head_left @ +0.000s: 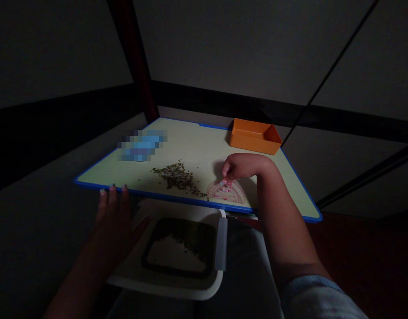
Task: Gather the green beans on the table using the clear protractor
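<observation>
A pale board with a blue rim (91, 177) lies in front of me with a scatter of small dark green grains (177, 175) on it. My right hand (244, 167) rests on the board, fingers pinched on a pink half-round protractor (228, 192) lying flat near the front edge, just right of the grains. My left hand (114, 221) is below the board's front edge, fingers stretched out, touching the left side of a white tray (177, 288). The tray holds a dark-rimmed container (179, 248) with green grains in it.
An orange box (254, 135) stands at the board's far right corner. A blurred blue patch (142, 145) lies on the board's far left. A dark post (137, 62) rises behind the board. The room is dim.
</observation>
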`<state>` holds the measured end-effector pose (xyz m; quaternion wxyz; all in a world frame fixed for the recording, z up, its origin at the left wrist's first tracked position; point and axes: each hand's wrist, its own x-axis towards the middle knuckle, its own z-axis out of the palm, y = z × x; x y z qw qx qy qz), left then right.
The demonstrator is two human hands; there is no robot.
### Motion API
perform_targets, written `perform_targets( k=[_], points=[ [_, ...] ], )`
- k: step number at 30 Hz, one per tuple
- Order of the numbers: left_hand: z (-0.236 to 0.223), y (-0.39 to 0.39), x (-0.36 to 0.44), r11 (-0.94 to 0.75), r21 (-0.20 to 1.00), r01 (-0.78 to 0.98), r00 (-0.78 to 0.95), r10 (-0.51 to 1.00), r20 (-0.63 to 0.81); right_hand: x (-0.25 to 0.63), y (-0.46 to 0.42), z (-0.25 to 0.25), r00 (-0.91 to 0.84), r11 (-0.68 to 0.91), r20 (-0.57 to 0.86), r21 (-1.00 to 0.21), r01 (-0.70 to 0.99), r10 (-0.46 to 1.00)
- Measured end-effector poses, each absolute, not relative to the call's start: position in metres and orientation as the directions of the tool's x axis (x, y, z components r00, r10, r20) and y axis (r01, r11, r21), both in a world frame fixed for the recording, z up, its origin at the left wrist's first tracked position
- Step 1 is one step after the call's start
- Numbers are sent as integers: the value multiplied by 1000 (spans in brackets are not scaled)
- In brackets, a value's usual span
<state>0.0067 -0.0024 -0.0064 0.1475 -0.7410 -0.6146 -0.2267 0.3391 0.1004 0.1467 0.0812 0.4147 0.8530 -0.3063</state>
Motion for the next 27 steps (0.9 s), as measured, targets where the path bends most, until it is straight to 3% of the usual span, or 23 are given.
perform_targets(
  k=[16, 27],
  points=[
    [-6, -5, 8, -227, -14, 974, 194, 799, 569, 336, 98, 147, -669, 471, -425, -485, 737, 609],
    [-6, -6, 9, -176, 31, 984, 133, 835, 535, 343, 101, 147, -636, 455, -414, -457, 764, 651]
  ],
)
